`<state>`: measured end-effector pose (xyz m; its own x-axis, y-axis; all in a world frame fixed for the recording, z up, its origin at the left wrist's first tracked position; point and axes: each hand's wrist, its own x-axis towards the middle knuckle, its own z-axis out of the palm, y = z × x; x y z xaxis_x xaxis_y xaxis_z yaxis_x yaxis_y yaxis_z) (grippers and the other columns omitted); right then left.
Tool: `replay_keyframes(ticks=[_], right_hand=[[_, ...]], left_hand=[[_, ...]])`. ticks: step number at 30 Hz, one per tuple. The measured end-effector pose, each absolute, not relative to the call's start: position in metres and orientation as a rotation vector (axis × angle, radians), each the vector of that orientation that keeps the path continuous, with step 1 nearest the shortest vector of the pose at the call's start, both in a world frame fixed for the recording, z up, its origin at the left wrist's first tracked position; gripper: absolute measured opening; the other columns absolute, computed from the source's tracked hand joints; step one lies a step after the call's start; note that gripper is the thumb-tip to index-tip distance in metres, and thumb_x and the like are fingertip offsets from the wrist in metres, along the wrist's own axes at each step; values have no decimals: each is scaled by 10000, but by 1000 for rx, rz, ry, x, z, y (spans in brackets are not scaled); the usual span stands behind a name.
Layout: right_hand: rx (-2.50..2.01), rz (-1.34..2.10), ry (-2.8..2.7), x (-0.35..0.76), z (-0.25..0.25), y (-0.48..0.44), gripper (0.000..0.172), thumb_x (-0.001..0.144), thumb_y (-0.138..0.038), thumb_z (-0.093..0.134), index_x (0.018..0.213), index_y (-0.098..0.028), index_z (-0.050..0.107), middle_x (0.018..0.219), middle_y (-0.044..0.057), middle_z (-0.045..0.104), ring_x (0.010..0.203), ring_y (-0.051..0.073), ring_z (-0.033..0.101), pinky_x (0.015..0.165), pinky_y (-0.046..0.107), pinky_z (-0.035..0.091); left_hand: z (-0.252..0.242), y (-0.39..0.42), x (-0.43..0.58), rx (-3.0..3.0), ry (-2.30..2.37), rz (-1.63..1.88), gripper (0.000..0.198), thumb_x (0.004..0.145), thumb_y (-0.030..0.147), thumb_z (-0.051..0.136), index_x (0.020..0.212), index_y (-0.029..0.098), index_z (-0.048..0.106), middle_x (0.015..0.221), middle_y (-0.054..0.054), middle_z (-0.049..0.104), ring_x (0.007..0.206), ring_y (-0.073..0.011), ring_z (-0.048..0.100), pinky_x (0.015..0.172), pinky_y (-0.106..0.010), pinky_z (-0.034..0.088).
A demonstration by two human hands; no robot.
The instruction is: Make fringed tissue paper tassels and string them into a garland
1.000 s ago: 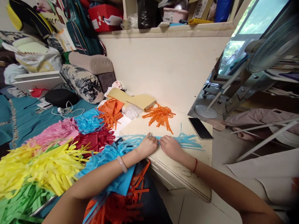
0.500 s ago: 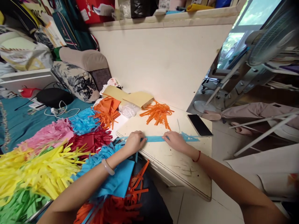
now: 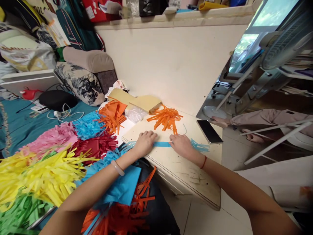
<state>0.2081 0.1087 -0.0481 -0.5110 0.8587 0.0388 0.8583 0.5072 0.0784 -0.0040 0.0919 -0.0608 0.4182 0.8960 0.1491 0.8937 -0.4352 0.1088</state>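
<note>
A narrow blue tissue paper strip point(image 3: 162, 144) lies across the small cream table, its fringed ends fanning out on both sides. My left hand point(image 3: 145, 143) rests over its left part, palm down, fingers stretched forward with the tips past the far edge. At the strip's right part, the bent fingers and thumb of my right hand point(image 3: 181, 146) close on the paper; my hand hides part of the grip. Cut blue fringe point(image 3: 200, 146) spreads beyond my right wrist. An orange fringed tissue bundle point(image 3: 166, 117) sits just behind the strip.
A black phone point(image 3: 209, 131) lies at the table's right. Yellow point(image 3: 49, 176), pink, red, green and blue fringed paper heaps cover the left side. Folded blue tissue point(image 3: 126, 184) and orange fringe point(image 3: 117, 218) rest on my lap. A fan point(image 3: 285, 42) stands at right, near another person's leg point(image 3: 266, 117).
My left hand has shifted slightly forward, its fingers now stretched out over the strip rather than curled at it. My right hand has moved slightly forward. The visible strip between them looks narrower.
</note>
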Motion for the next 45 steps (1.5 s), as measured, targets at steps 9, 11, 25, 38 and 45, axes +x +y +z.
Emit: replay_keyframes(ticks=[9,11,25,38,45], right_hand=[[942,222,3158,216,-54,114,192,895,-256,537,932,-148,692,931,82,700,939,216,570,961,404,304],[974,218,3123,213,-49,118,183,885,-240,543,860,-148,699,879,72,704,888,198,584,936,377,311],[1046,501,3146,212,-78,102,245,953,-154,436,860,-150,663,837,74,677,845,203,552,829,361,328],[1718,-403,3189,239,-87,115,150,803,-272,702,672,-204,672,902,12,698,872,164,600,822,308,438],[1739,-188,3009,228,-72,108,149,884,-234,581,767,-177,652,981,49,662,974,204,561,825,337,384]], left_hand=[[-60,90,2,3041,1171,301,165,846,234,529,896,134,650,929,-99,644,1092,-258,501,1087,-492,262],[-60,91,8,3053,1234,286,157,822,216,543,874,115,650,904,-115,638,1079,-272,511,1092,-541,247],[-86,85,3,3124,1413,465,197,899,118,492,779,146,646,801,-57,641,1005,-222,554,1092,-519,292],[-91,90,-32,2406,1450,933,130,822,305,669,733,223,717,859,-23,713,986,-214,563,939,-420,370],[-90,95,-30,2336,1568,829,183,867,316,580,763,199,675,914,-44,672,975,-216,564,919,-405,386]])
